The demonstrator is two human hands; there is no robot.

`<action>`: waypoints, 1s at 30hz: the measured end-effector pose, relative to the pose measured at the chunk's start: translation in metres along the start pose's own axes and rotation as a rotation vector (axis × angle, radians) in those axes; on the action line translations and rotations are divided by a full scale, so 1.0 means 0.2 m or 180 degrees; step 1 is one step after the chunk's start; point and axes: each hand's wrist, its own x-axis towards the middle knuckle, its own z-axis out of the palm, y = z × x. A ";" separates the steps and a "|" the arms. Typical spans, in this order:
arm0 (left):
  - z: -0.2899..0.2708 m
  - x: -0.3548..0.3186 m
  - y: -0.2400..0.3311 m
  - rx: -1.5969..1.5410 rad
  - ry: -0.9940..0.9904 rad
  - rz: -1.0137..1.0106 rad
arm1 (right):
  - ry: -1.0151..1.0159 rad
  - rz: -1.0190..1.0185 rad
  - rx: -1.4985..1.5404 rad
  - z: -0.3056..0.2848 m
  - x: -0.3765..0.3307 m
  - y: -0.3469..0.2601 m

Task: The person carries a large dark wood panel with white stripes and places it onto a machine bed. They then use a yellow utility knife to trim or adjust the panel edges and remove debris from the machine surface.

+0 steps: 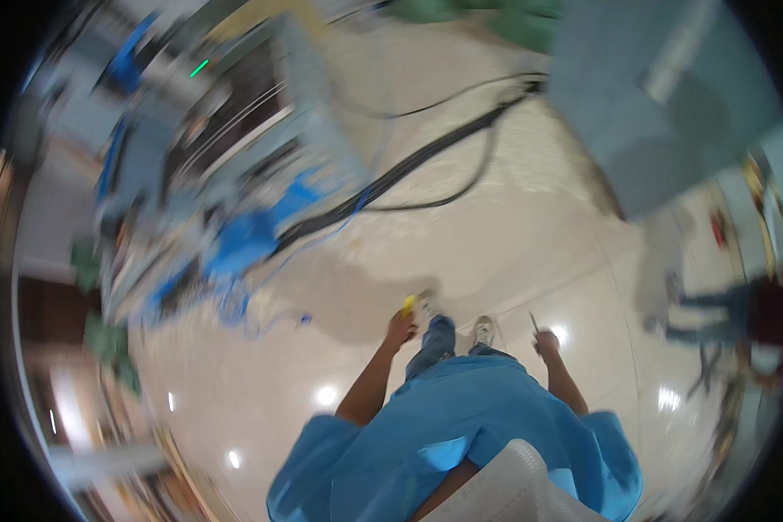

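Both my arms hang over the floor on either side of my body, and the picture is smeared by motion. My left hand (400,329) is closed on a small yellow object (408,305), which pokes out past the fingers; its kind is too blurred to tell. In my right hand (546,341), also closed, is a thin dark rod-like tool (533,321) with its tip pointing away from me. Neither hand touches a machine or a surface. Most of each held thing is hidden by the fingers.
Thick black cables (426,157) cross the pale shiny floor (461,239) ahead. A grey machine (322,113) with blue pieces stands at left, a large grey cabinet (670,113) at far right. Another person (770,313) is at the right edge. A thin blue cable (322,244) trails on the floor.
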 end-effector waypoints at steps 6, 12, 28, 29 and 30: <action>0.11 -0.41 -0.23 0.0591 0.0107 0.0087 | -0.0877 -0.0096 -0.3282 0.16 -0.11 0.84; -0.16 -0.58 -0.73 -0.1171 0.0832 -0.0979 | -0.1053 -0.1179 -0.2046 0.15 -0.11 0.53; -0.69 -0.71 -1.10 -0.0029 0.0914 -0.0671 | -0.0620 -0.1045 -0.0022 0.73 -0.49 -0.74; -0.71 -0.73 -1.14 -0.0150 0.0936 -0.0754 | -0.0738 -0.1065 -0.0046 0.78 -0.50 -0.69; -0.72 -0.75 -1.16 -0.0162 0.1020 -0.0600 | -0.0738 -0.1012 -0.0099 0.82 -0.51 -0.63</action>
